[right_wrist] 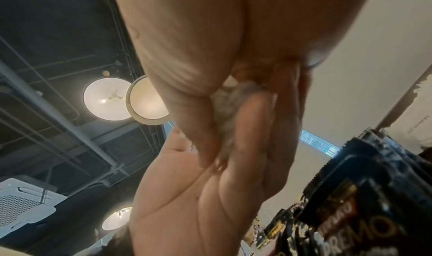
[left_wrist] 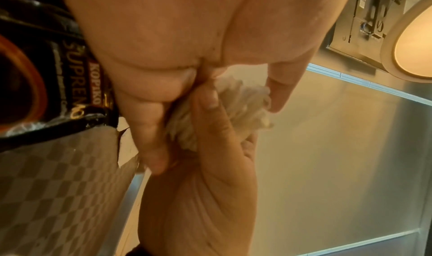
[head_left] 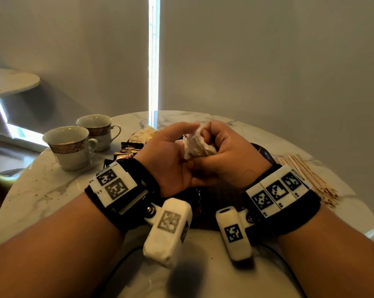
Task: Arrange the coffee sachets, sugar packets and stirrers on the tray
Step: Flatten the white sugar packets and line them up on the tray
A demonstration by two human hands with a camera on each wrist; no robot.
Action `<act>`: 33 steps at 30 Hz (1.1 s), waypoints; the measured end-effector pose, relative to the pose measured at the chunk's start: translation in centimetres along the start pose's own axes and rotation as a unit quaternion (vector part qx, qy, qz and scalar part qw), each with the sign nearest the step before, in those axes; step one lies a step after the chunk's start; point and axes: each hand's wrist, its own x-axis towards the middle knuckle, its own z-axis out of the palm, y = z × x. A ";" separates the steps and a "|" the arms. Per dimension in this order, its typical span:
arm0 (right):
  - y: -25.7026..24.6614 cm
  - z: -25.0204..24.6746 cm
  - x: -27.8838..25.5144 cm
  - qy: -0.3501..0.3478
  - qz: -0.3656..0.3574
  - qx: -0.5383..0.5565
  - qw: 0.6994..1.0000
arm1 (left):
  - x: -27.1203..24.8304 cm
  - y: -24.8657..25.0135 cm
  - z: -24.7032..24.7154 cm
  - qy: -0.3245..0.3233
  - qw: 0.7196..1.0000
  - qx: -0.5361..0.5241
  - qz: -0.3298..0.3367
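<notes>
Both hands meet over the middle of the round table and hold one white crumpled paper bundle (head_left: 198, 145) between them. My left hand (head_left: 181, 143) grips it from the left with thumb on top. The fingers of my right hand (head_left: 212, 147) curl round its right side. The left wrist view shows the bundle (left_wrist: 236, 112) as layered white paper edges; whether these are sugar packets I cannot tell. A dark tray (head_left: 264, 154) lies under the hands, mostly hidden. Black coffee sachets (head_left: 128, 150) (left_wrist: 70, 75) (right_wrist: 362, 195) lie left of the hands, pale packets (head_left: 142, 134) behind them. Wooden stirrers (head_left: 306, 177) lie at the right.
Two gold-rimmed white cups (head_left: 71, 147) (head_left: 98, 130) stand at the table's back left. The marble table (head_left: 42, 190) has small brown specks on its left part. A grey curtain hangs close behind the table's far edge.
</notes>
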 end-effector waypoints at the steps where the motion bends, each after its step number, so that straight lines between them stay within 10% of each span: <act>1: -0.1 -0.1 0.0 -0.013 0.000 -0.007 1.000 | 0.1 0.0 0.1 0.006 1.000 -0.006 0.016; 14: 1.1 0.3 0.8 0.135 0.076 0.086 0.984 | 0.5 0.2 -1.0 0.067 0.985 -0.039 0.154; 33: 0.2 0.5 1.0 0.172 0.116 0.312 0.927 | 0.4 0.9 -1.0 0.153 0.979 -0.008 0.135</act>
